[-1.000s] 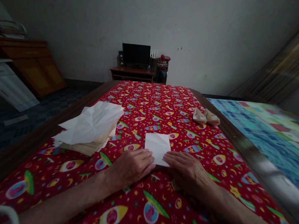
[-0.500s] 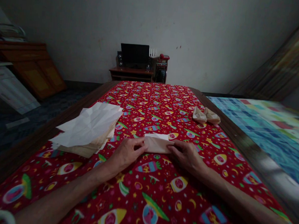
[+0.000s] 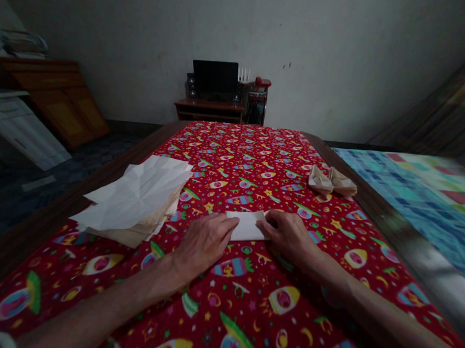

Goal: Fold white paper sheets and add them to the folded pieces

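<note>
A sheet of white paper (image 3: 248, 227), folded into a narrow strip, lies flat on the red patterned tablecloth (image 3: 240, 306) in front of me. My left hand (image 3: 208, 236) has its fingers together over the strip's left end. At the right end, my right hand (image 3: 287, 232) pinches the paper between thumb and curled fingers. To the left sits a stack of creased paper sheets (image 3: 137, 189), white on top and tan beneath. Two folded tan paper pieces (image 3: 321, 182) stand side by side at the table's right.
Dark wooden table edges (image 3: 366, 203) flank the cloth. A bed with a blue checked cover (image 3: 407, 205) lies to the right. Cabinets (image 3: 63, 100) stand on the left. Against the far wall are a monitor (image 3: 215, 79) and speakers on a small desk (image 3: 209, 107).
The flat white sheet was folded up from its near edge, showing a tan face, and is now a narrower white strip. Both hands moved slightly away from me and stayed at its ends.
</note>
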`<state>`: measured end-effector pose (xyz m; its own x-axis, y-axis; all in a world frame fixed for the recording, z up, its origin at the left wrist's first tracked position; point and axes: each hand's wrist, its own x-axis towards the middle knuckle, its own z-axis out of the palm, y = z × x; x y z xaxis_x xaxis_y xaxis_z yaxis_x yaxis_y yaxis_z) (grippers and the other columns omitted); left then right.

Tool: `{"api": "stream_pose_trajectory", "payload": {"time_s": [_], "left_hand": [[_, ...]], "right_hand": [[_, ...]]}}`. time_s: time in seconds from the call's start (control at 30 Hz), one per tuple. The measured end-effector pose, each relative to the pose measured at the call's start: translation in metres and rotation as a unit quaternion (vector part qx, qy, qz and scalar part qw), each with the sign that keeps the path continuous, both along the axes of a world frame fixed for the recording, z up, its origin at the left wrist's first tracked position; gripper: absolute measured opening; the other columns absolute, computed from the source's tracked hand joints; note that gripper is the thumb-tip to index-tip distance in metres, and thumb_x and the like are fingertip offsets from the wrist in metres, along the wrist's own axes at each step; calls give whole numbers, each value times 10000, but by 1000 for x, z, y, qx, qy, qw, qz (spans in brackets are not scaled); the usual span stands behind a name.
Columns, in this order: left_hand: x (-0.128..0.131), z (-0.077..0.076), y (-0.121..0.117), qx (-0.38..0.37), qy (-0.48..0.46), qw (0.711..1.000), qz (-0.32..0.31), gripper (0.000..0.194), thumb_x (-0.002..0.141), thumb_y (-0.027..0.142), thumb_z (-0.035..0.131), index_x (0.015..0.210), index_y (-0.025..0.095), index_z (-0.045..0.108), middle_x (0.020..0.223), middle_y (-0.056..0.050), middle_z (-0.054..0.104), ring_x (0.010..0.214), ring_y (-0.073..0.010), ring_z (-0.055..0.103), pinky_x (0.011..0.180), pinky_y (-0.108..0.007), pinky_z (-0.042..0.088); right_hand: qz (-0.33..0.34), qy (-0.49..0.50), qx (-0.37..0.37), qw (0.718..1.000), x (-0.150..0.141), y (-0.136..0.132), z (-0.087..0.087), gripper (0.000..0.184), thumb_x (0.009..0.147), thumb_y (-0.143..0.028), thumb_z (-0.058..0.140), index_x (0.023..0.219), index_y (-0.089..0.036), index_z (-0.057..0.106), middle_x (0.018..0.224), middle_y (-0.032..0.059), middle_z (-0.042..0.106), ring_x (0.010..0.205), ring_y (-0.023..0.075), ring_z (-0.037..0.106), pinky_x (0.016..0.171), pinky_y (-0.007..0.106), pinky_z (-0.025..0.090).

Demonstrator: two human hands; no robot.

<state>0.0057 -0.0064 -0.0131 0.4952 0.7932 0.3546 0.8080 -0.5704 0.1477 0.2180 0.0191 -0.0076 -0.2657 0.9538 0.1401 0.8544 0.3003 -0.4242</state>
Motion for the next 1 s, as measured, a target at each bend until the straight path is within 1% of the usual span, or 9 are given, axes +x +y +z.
{"api": "stream_pose_trajectory", "payload": {"time_s": [0.03,0.1,0.2,0.27,0.37,0.53,0.77,1.0], "left_hand": [[1,1,-2,11,1,1000,-8,252,920,191,420,1067,189,625,893,-50,638,850,-183,601,765,-312,498],[4,2,-5,30,-6,999,-41,243,923,187,415,1050,183,621,1007,-68,621,978,-203,574,869,-366,480],[8,0,-10,25,-14,994,-103,289,933,192,398,1174,170,555,1242,-77,567,1185,-216,495,1048,-435,374],[10,-3,-14,4,-3,993,-119,333,935,199,394,1248,156,501,1319,-75,531,1252,-213,449,1091,-437,335],[11,-7,-17,-22,10,993,-115,368,935,205,393,1289,138,469,1365,-81,491,1296,-208,407,1085,-411,362],[11,-7,-17,-21,10,993,-117,384,935,195,392,1310,135,451,1379,-78,476,1317,-192,378,1089,-381,366],[11,-7,-17,-9,13,992,-129,384,928,178,394,1304,130,453,1370,-89,485,1317,-204,378,1080,-385,374],[11,-5,-17,-13,38,991,-131,368,927,181,394,1277,119,488,1376,-106,474,1305,-233,394,1075,-403,368]], "right_hand": [[2,-3,3,1000,0,-1,0,282,846,-337,483,642,-163,572,566,8,558,490,97,436,481,225,240],[2,-8,8,1000,-1,-2,1,292,849,-334,471,635,-161,568,561,11,551,482,94,422,475,227,230],[-2,-11,17,1000,-2,-3,2,295,847,-322,462,619,-159,552,543,8,531,469,90,396,471,233,218],[4,-9,20,1000,-2,-2,2,303,851,-325,453,609,-161,536,531,3,516,463,87,384,473,234,216],[6,-1,22,1000,-2,0,-1,312,855,-335,445,604,-164,518,527,-2,505,465,86,381,477,236,216],[8,5,32,999,-1,2,-5,307,851,-334,451,604,-161,510,524,-7,491,466,81,376,480,233,217],[5,-5,22,1000,-1,3,-5,306,854,-334,445,617,-159,528,535,-3,501,473,84,386,484,235,220],[-7,-19,23,1000,-2,3,-4,280,832,-316,466,606,-161,524,528,-4,496,477,87,390,484,233,220]]}}
